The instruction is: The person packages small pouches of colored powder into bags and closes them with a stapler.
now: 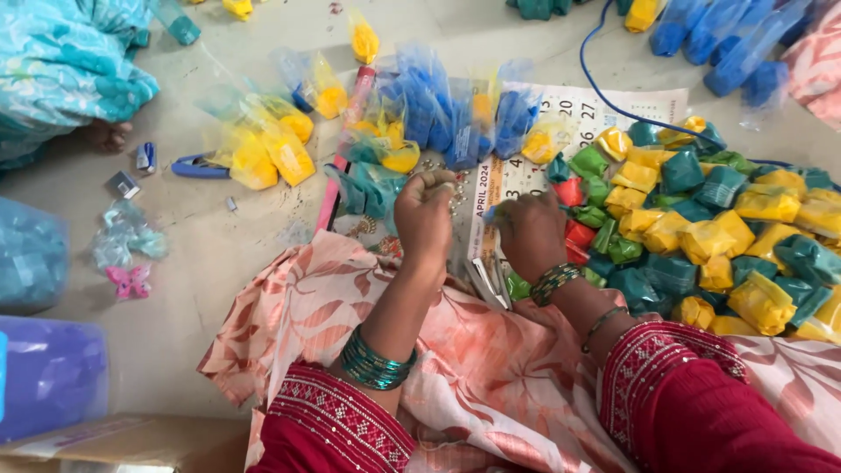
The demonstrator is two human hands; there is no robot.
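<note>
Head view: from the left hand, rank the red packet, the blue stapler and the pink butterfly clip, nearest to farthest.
Measured from the left hand:
1. Red packet, to its right at the edge of the folded pile.
2. Blue stapler, to its left on the floor beside the yellow bags.
3. Pink butterfly clip, farther left and lower, near the clear blue wrappers.

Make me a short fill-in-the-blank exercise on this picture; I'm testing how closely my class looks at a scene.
1. The left hand wears a stack of ____ bangles at its wrist.
2. The heap of folded packets beside the right hand lies on that hand's ____ side.
3. The paper sheet under the hands is a ____.
4. The stapler on the floor is ____ in colour.

Missing words: teal; right; calendar; blue
</note>
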